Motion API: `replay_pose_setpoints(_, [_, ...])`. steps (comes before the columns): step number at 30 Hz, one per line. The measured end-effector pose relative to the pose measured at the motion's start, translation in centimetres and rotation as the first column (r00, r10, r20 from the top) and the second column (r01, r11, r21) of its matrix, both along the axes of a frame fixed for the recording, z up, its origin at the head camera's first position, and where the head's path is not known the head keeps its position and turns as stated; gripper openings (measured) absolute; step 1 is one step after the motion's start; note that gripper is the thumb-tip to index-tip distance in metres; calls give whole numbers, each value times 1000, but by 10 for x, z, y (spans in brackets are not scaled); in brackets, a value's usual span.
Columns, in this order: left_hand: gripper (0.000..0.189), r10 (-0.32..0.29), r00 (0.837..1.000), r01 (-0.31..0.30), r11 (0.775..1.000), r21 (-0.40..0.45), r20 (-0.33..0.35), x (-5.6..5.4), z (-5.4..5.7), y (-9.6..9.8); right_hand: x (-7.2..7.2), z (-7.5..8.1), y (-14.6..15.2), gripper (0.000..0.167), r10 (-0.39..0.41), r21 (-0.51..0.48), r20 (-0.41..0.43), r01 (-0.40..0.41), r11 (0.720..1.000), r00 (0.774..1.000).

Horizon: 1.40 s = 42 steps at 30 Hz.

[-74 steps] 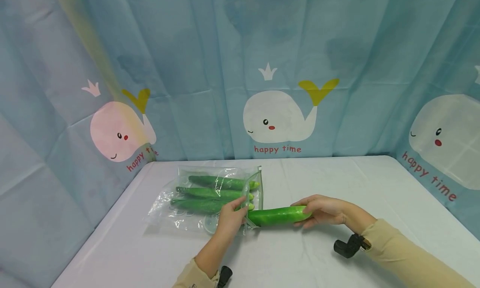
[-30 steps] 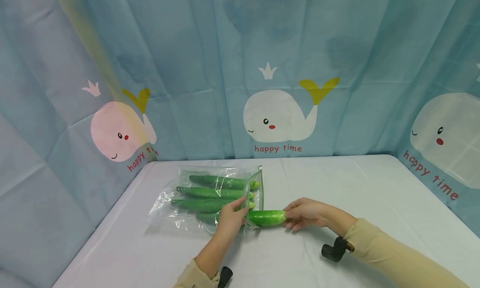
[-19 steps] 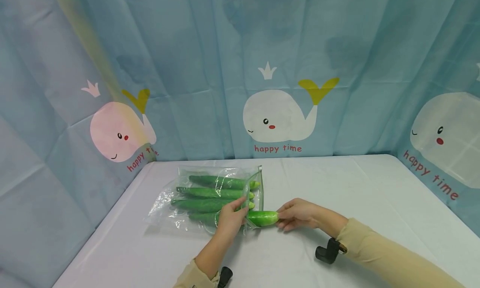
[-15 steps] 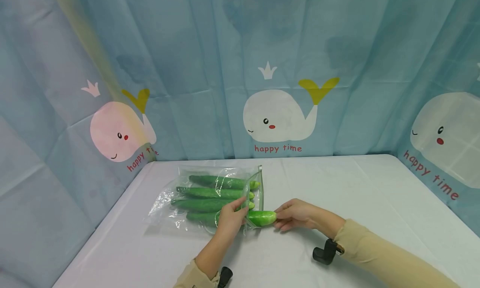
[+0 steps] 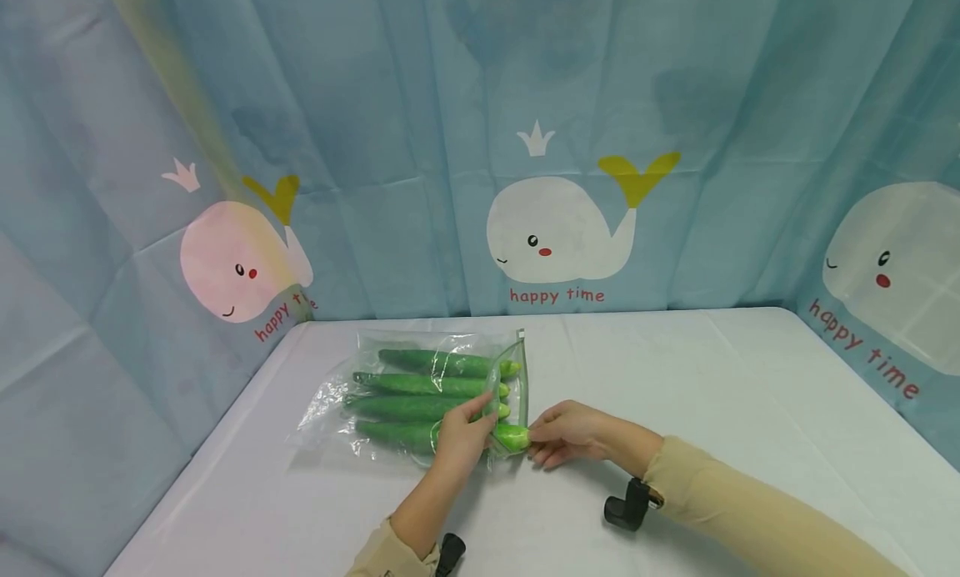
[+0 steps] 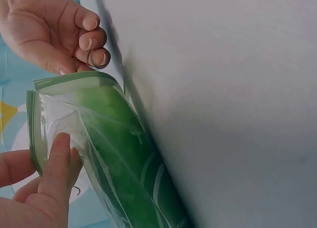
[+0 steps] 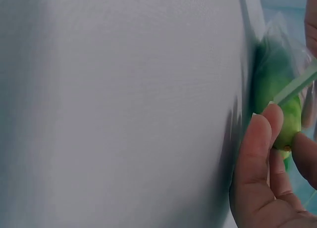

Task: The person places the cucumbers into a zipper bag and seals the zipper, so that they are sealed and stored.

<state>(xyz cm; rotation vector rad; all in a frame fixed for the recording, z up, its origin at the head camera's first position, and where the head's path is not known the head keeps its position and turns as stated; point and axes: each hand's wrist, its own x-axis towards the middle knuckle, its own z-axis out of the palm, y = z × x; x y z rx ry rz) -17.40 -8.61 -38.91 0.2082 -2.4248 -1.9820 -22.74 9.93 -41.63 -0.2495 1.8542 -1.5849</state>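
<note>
A clear zip bag [image 5: 322, 418] with a green-edged mouth lies on its side, its opening facing right. Three cucumbers [image 5: 420, 384] lie side by side inside. A fourth cucumber [image 5: 513, 438] lies nearest the person, almost wholly within the bag, only its pale tip at the mouth. My left hand [image 5: 459, 434] pinches the bag's upper layer by the opening; the left wrist view shows thumb and fingers on the clear film [image 6: 64, 124]. With thumb and fingertips, my right hand [image 5: 570, 434] holds the tip of that fourth cucumber; the right wrist view shows them around its end [image 7: 290, 116].
A white-covered table [image 5: 675, 377] carries the bag, left of centre. Behind it hangs a blue curtain [image 5: 405, 227] printed with whales. Black wrist cameras [image 5: 628, 504] sit at both sleeves.
The right hand has moved left, sliding the fourth cucumber from mostly outside to nearly fully inside the bag. The left hand stays at the bag's mouth.
</note>
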Motion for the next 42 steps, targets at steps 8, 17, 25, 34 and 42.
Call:
replay_pose_setpoints(8, [40,26,1000,-26,1000,-7,-12,-1,3,-2,-2,4,-18,21,-2,32,14,2,999,1000])
replay_pose_setpoints(17, [40,29,1000,-29,999,-22,2,-1,7,-6,-6,8,-29,27,4,47,13,-4,999,1000])
replay_pose_setpoints(25, [39,-36,999,29,985,-170,-39,-1,9,-9,-46,11,-22,34,-320,39,-16,321,946,947])
replay_pose_setpoints(34, [40,-344,939,304,853,-424,-20,-2,17,-10,-96,9,-30,60,-410,-75,6,409,909,912])
replay_pose_setpoints(42, [41,-517,856,428,708,-561,1,-19,33,-27,-112,3,-39,44,-506,-62,47,508,859,861])
